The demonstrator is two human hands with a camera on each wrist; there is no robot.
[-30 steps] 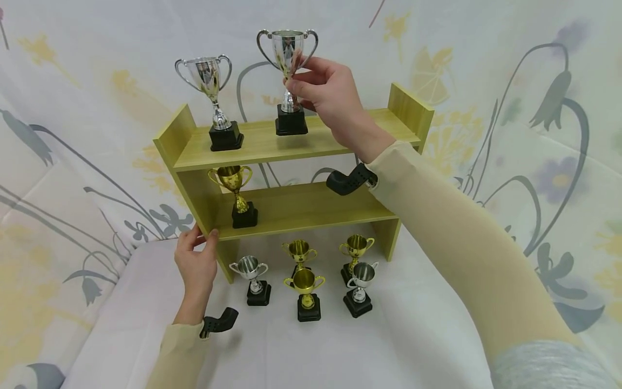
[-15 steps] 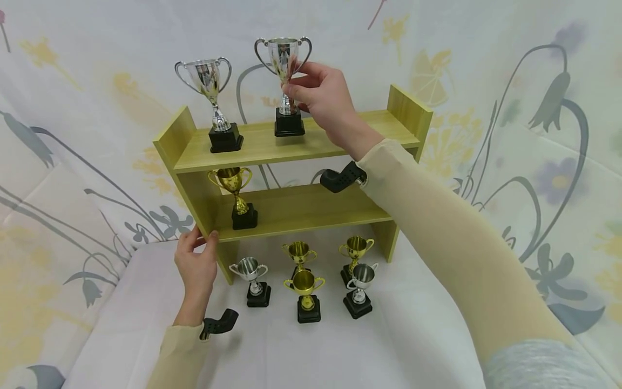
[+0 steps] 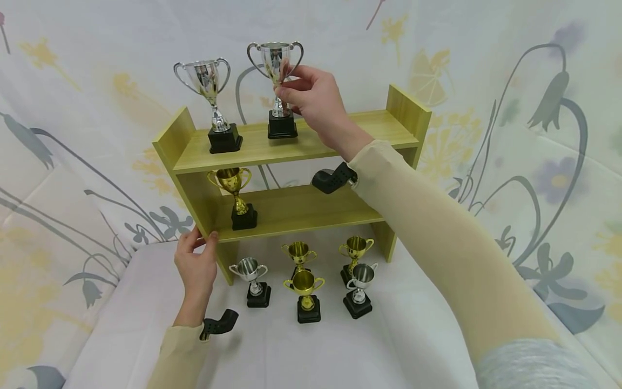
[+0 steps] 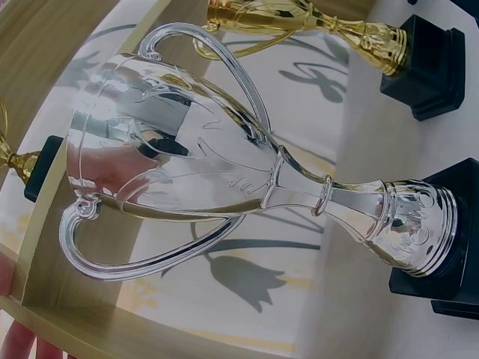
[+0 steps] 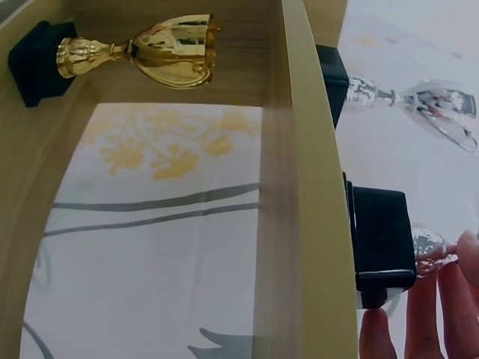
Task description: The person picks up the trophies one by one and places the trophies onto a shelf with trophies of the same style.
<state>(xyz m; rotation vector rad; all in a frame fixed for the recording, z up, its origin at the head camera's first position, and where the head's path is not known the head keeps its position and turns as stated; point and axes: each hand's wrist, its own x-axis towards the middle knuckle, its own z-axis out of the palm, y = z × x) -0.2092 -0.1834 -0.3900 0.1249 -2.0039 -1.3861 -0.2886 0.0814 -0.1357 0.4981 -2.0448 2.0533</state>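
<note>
My right hand pinches a silver two-handled trophy cup by its stem. Its black base is close over the top board of a wooden shelf unit, upright. Left of it on that board stands another silver trophy. My left hand grips the unit's left side at the lower board, thumb in front and fingers around the outer side. On that lower board, near the left wall, stands a gold trophy. A silver trophy on the table fills the left wrist view.
Under and in front of the unit, several smaller gold and silver trophies stand on the white tablecloth, including a gold one at the front and a silver one to the right. A flower-patterned cloth hangs behind.
My right hand has moved left and slightly lower in the head view with the silver trophy, bringing it nearer the other silver one. The left hand has stayed on the unit's side.
</note>
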